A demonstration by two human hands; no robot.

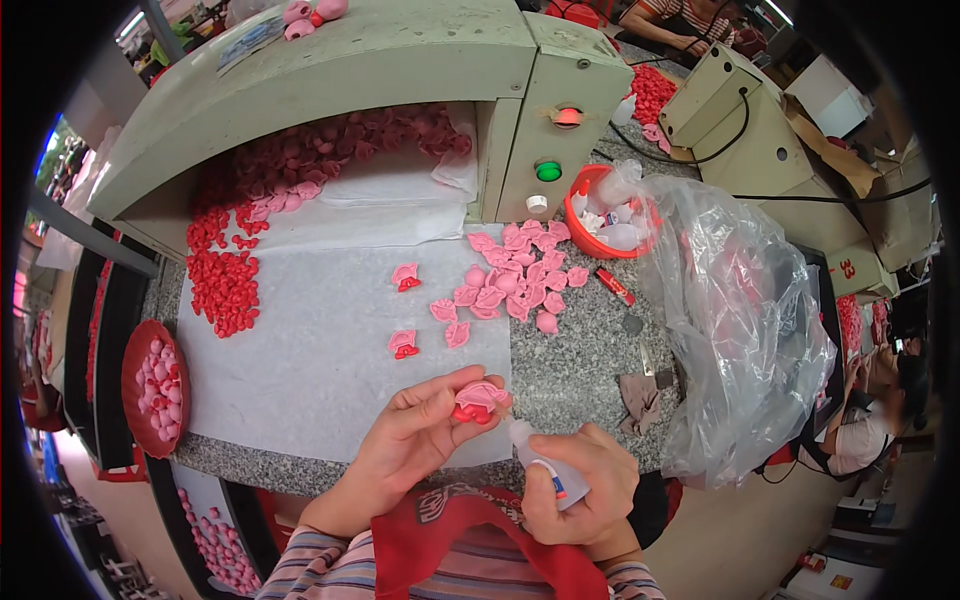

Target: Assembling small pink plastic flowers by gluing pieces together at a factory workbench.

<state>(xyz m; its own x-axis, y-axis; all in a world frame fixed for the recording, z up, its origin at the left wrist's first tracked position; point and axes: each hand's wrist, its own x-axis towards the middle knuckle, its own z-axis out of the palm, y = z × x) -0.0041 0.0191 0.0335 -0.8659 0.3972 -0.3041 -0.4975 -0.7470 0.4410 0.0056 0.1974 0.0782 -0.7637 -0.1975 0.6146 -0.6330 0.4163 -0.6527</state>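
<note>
Left hand (415, 435) pinches a pink-and-red plastic flower piece (478, 400); right hand (580, 490) grips a small white glue bottle (540, 465); two glued pieces (404, 344) lie finished at twelve o'clock; a loose pink petal heap (515, 280) at one o'clock remains.

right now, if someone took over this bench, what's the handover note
Left hand: holds a pink shell piece with a red part pinched at the fingertips.
Right hand: wrapped around a small squeeze bottle, nozzle pointing up toward that piece.
Done: two joined pink-and-red pieces lie on the white sheet.
Left: a pile of loose pink shells above the hands, and a heap of small red parts at the sheet's left edge.
</note>
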